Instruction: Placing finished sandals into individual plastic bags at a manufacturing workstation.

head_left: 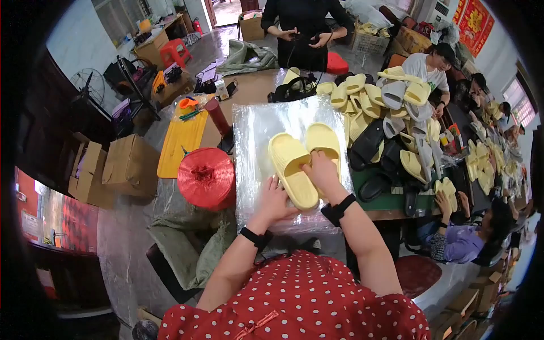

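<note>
A pair of pale yellow slide slippers lies before me on a stack of clear plastic bags (252,130). The left slipper (300,186) is tilted, and its edge overlaps the right slipper (322,136). My right hand (324,173) is closed on the pair: its fingers reach to the right slipper's strap opening while the thumb side touches the left slipper. My left hand (273,199) lies on the plastic beside the left slipper's heel, fingers stretched out and holding nothing. Both wrists wear black bands.
A red roll of plastic twine (205,178) stands left of the bags, beside a yellow board (182,144). Heaped yellow, grey and black slippers (391,113) crowd the right. Across the table stands a person in black (303,34); a co-worker's hand (443,203) touches slippers at right.
</note>
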Motion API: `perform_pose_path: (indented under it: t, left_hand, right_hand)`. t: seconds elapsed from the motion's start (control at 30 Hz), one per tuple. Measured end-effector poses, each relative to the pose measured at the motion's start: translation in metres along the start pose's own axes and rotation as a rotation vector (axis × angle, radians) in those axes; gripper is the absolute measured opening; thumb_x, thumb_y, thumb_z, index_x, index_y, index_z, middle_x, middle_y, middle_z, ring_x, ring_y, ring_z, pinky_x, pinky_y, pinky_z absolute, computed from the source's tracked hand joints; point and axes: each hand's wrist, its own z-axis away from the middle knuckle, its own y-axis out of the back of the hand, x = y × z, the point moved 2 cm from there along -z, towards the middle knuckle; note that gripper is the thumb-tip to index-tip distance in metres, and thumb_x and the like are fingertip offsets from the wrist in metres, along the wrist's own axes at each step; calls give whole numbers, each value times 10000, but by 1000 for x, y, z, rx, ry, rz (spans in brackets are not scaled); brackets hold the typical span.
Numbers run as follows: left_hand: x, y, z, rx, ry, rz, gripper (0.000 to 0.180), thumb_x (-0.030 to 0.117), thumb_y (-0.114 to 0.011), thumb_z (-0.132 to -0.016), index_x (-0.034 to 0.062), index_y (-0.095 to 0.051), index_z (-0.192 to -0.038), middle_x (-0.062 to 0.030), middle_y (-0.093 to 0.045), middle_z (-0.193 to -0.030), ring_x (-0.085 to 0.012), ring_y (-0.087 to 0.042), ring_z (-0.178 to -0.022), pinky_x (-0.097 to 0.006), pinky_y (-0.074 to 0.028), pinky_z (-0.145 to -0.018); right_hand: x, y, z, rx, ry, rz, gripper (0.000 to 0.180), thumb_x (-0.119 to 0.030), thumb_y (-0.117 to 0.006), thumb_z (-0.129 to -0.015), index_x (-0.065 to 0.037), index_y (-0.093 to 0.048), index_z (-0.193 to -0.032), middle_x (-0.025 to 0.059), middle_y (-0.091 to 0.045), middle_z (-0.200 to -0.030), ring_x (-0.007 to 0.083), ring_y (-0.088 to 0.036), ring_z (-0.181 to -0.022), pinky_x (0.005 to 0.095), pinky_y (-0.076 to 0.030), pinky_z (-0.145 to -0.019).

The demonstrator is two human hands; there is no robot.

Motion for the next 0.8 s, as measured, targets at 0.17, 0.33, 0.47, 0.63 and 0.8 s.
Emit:
perform_pose_path:
  t: [0.17, 0.33, 0.47, 0.63, 0.8]
  left_hand:
    - [-1, 14, 10, 118, -38, -16, 894, 661, -694, -749, 152, -496, -1457, -231, -422, -1497, -442, -239, -1466, -529, -147, -1204]
    - [3, 38, 20, 25, -140, 4, 928, 550, -779, -694, 259, -431, -1503, -267, -265, -1580, -457, -220, -1474, -547, -250, -1157]
    - [6, 46, 28, -12, -141, -47, 688, 496, -670, -816, 275, -513, -1448, -302, -312, -1546, -495, -290, -1432, -556, -305, -1116]
    - [15, 45, 28, 131, -125, 84, 441, 417, -550, -928, 229, -651, -1313, -328, -403, -1477, -527, -358, -1379, -560, -318, -1104]
    - [10, 39, 14, 208, -61, 382, 352, 305, -480, -978, 182, -704, -1221, -287, -507, -1401, -526, -461, -1286, -535, -356, -1085]
  right_hand:
    - [-2, -17, -7, 221, -45, 75, 274, -283, -624, -876, -17, -615, -942, 201, -657, -905, 375, -671, -817, 470, -549, -726]
    - [48, 22, 21, 583, -130, -246, 154, -119, -585, -898, 32, -595, -866, 249, -630, -810, 447, -628, -798, 483, -497, -701]
    - [89, 68, 92, 626, -336, -478, 135, -77, -563, -961, 53, -597, -939, 175, -676, -885, 293, -657, -835, 392, -493, -719]
    - [118, 71, 172, 667, -115, -1050, 353, -152, -572, -1003, 52, -554, -1291, 84, -659, -1182, 191, -635, -1082, 335, -501, -937]
    - [97, 74, 204, 637, -156, -962, 235, -85, -564, -999, 68, -601, -1174, 71, -678, -1093, 143, -622, -999, 305, -496, -881]
